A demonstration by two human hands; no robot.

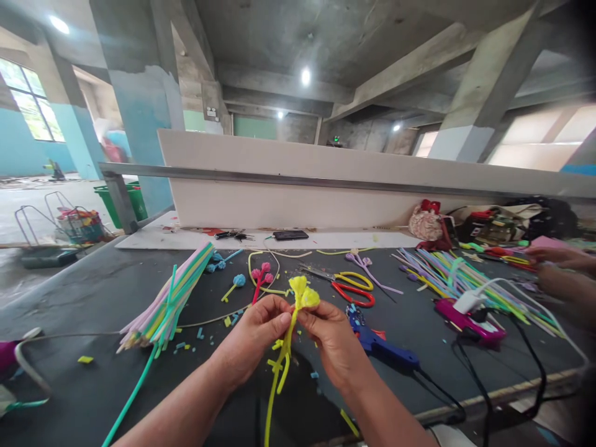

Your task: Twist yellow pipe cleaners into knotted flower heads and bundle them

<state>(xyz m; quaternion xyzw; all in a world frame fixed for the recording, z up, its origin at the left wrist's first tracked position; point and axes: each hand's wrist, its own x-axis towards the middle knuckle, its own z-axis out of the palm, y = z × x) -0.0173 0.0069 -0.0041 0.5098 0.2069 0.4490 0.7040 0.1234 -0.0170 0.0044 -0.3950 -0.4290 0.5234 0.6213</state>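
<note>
Both of my hands pinch a yellow pipe-cleaner flower above the dark table. My left hand is closed on the stem just under the fuzzy head. My right hand is closed on the head's right side. The yellow stems hang down between my wrists. A blue glue gun lies just right of my right hand, and red and yellow scissors lie behind it.
A bundle of pastel pipe cleaners lies at left, another spread at right. Finished pink and blue flowers lie behind my hands. A pink glue gun with cables, a phone, and another person's hands are at right.
</note>
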